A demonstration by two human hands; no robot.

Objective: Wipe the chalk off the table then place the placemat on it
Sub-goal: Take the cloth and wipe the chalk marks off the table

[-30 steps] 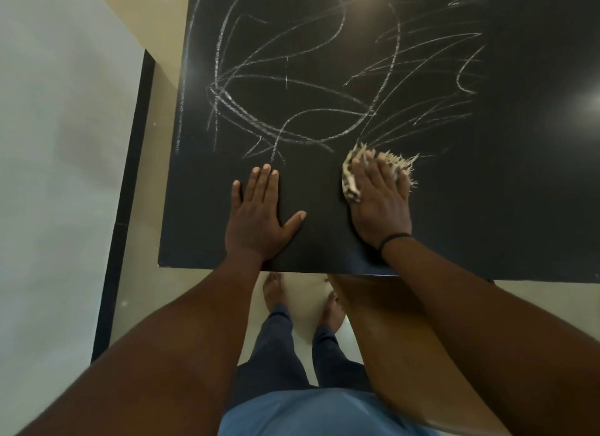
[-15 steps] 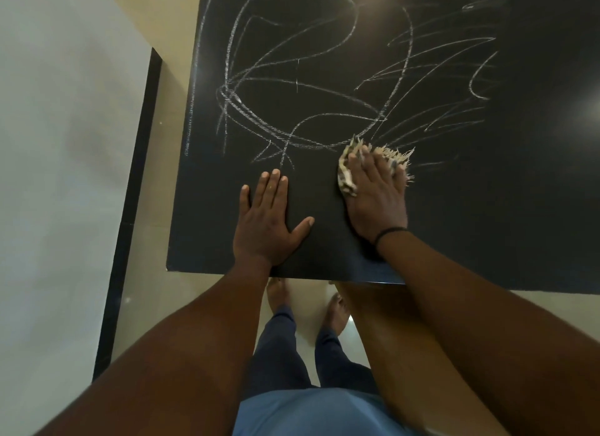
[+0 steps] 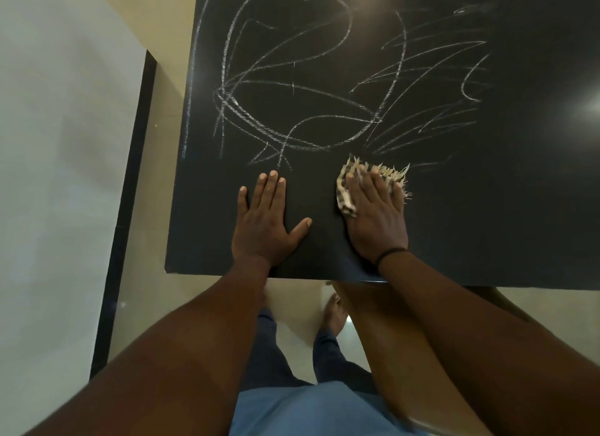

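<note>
Most of the chalk scribble (image 3: 324,88) remains on the black desk (image 3: 519,208), and the right hand (image 3: 373,211), fingers flat on a small frayed cloth (image 3: 345,189) at its near edge, may only smear it, while the left hand (image 3: 264,221) rests open; no placemat is visible.

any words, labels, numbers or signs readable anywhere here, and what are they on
None can be read.
The chalk marks on the black table are loose scribbles: loops and strokes, no letters or digits.
The frayed checked cloth under the right hand shows only its woven pattern, no label.
The left hand lies flat on bare tabletop; nothing is written there.
</note>
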